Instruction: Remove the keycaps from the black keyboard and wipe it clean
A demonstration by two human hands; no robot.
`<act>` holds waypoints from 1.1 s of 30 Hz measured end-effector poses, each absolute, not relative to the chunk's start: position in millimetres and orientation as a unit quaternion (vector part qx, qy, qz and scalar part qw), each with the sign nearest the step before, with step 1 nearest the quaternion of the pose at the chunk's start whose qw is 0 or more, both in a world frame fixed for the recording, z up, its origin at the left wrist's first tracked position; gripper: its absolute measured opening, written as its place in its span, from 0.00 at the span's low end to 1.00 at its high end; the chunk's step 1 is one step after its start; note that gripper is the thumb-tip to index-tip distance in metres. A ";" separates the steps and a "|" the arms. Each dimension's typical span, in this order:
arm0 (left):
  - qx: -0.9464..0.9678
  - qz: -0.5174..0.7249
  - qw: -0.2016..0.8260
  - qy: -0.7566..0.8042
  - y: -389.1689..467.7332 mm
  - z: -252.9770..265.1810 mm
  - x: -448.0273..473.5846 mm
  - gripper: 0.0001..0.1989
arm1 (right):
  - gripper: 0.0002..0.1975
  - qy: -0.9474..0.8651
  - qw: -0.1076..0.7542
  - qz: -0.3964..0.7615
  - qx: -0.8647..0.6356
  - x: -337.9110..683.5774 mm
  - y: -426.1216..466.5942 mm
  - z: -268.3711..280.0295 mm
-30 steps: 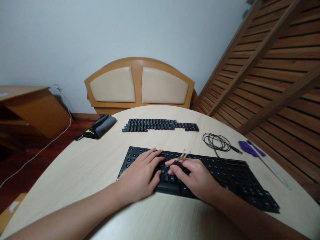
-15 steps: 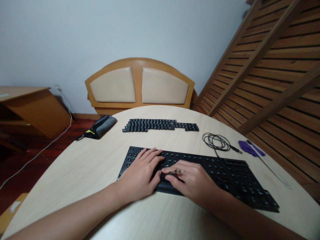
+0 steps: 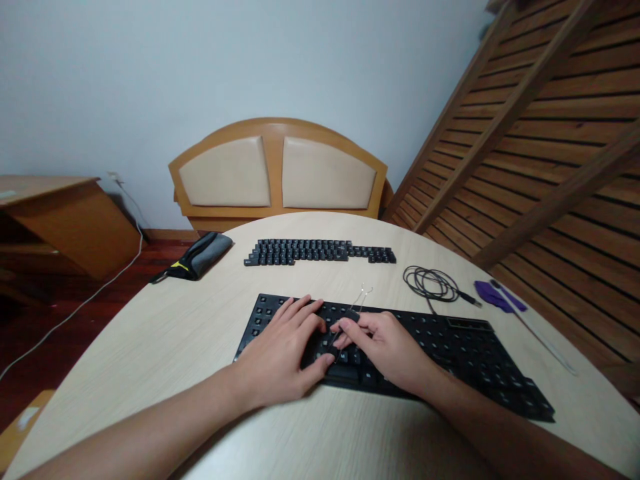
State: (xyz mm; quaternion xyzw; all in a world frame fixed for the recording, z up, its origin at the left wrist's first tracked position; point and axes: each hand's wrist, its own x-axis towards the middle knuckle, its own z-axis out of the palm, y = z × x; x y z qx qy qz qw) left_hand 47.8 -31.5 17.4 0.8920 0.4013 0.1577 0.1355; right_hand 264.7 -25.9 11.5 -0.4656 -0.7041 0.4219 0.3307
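Observation:
A black keyboard (image 3: 425, 340) lies near the front of the round table, most of its keycaps off and the switches bare. A few keycaps (image 3: 350, 358) remain in the lower rows. My left hand (image 3: 283, 350) rests over the keyboard's left part with fingers stretched out, its thumb near the bottom rows. Pinched in my right hand (image 3: 387, 343) is a wire keycap puller (image 3: 357, 307), whose wire loops point up and away. The puller's other end is over the keys close to my left thumb; its tip is hard to make out.
Removed keycaps (image 3: 300, 251) lie in rows farther back. Right of them are a coiled cable (image 3: 430, 283), a purple cloth (image 3: 493, 295) and a thin white-handled brush (image 3: 540, 333). A dark pouch (image 3: 197, 257) sits at the table's left edge. Beyond stands a wooden headboard (image 3: 277, 163).
My right hand has turned the keycap puller so its wire loops point away from me, clear of the palm. My left hand stays on the keyboard, its thumb slightly farther right.

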 end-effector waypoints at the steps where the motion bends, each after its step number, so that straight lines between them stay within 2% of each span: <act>1: 0.892 0.158 0.142 0.398 -31.6 17.3 47.3 0.13 | 0.19 -0.692 0.339 0.437 -0.463 264.3 -25.9 12.1; 4: 0.888 0.172 0.166 0.392 -30.5 16.4 45.9 0.13 | 0.20 -0.676 0.350 0.459 -0.458 263.9 -26.3 14.0; 10: 0.881 0.224 0.220 0.355 -23.3 15.0 45.0 0.05 | 0.20 -0.688 0.352 0.431 -0.466 265.7 -26.2 15.1; 18: 0.855 0.244 0.306 0.341 -19.6 10.9 41.2 0.06 | 0.21 -0.685 0.348 0.440 -0.465 264.5 -24.8 14.7; 33: 0.874 0.260 0.266 0.312 -19.5 13.5 42.0 0.07 | 0.21 -0.670 0.362 0.473 -0.443 264.1 -20.5 16.2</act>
